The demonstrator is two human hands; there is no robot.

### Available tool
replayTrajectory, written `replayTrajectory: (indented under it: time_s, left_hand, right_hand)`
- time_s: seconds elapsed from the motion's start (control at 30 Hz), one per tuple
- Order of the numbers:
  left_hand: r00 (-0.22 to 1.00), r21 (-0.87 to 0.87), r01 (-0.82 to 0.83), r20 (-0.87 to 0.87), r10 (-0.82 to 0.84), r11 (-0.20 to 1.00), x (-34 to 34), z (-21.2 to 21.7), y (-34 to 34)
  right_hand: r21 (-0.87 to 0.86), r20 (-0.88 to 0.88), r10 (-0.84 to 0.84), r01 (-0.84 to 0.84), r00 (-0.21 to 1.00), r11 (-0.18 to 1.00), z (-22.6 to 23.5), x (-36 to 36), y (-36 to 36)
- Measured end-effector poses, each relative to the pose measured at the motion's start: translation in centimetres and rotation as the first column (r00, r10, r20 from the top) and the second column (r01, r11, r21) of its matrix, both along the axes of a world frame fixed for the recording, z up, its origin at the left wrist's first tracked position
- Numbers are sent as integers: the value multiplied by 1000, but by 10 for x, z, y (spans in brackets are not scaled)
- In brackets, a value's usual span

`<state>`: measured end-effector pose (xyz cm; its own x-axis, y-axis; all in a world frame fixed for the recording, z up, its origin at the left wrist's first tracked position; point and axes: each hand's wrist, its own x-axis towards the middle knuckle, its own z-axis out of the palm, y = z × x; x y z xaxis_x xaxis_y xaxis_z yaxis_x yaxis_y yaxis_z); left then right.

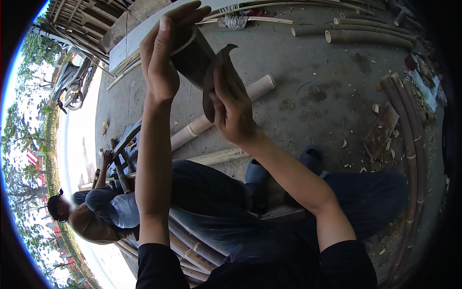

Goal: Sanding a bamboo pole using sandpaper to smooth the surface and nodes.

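Observation:
Raised in front of me, my left hand (161,62) is wrapped round one end of a short, dark bamboo tube (195,57) with a paler rim. My right hand (233,108) grips a bent brown sheet of sandpaper (209,91) with a curled corner, pinched between thumb and fingers. The sheet lies against or just beside the tube's right end; whether they touch I cannot tell. Below the hands a thick, pale bamboo pole (192,130) lies slantwise on the floor.
Bamboo poles lie at the far right (370,38), along the right side (408,144) and beside my legs (192,253). Shavings and a flat brown board (381,129) are on the concrete floor (308,77). At left another person (96,219) sits working; a motorbike (72,89) stands beyond.

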<state>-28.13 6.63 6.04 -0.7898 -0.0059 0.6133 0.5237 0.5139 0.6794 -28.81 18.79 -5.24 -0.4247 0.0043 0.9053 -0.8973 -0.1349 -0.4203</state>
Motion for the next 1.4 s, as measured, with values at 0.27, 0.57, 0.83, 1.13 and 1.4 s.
replayTrajectory:
  time_s: [0.27, 0.57, 0.83, 1.13, 1.4]
  left_hand:
    - [998, 13, 13, -55, -12, 1000, 5, -9, -14]
    - [831, -440, -488, -498, 247, 754, 16, 17, 5]
    - [799, -501, -481, 89, 595, 720, 42, 32, 17]
    - [989, -153, 134, -33, -141, 979, 23, 45, 26]
    - [975, -348, -111, 143, 170, 931, 10, 18, 13]
  right_hand:
    - [20, 67, -76, 75, 995, 997, -10, 11, -4]
    - [-207, 368, 618, -587, 695, 783, -5, -21, 4]
    - [-107, 560, 530, -579, 637, 808, -62, 23, 4]
    - [215, 378, 116, -208, 919, 954, -71, 8, 40]
    - [228, 252, 36, -96, 967, 969, -6, -3, 43]
